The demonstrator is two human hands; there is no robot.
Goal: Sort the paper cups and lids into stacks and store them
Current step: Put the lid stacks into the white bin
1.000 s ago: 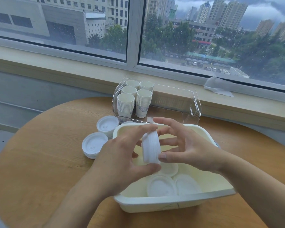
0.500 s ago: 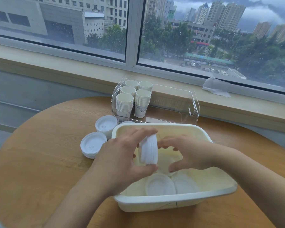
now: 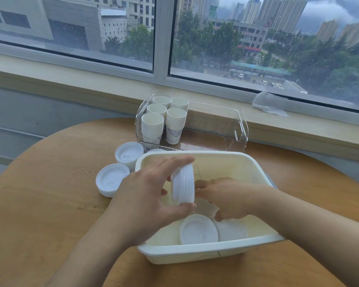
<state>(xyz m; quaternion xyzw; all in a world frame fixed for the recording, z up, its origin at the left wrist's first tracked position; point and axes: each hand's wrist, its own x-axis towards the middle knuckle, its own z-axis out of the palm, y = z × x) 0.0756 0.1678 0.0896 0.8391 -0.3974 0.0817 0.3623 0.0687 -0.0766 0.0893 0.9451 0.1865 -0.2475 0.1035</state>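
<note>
A round wooden bench (image 3: 50, 214) stands below a window sill, its grain running left to right. A cream plastic tub (image 3: 195, 253) sits on it near the front edge. Directly behind, touching or nearly touching the tub, a clear plastic bin (image 3: 239, 131) rests at the bench's far side. Left of the tub, two stacks of white lids (image 3: 112, 180) lie on the wood, one just behind the other; what may be a third stack (image 3: 156, 150) peeks out between tub and bin, mostly hidden.
</note>
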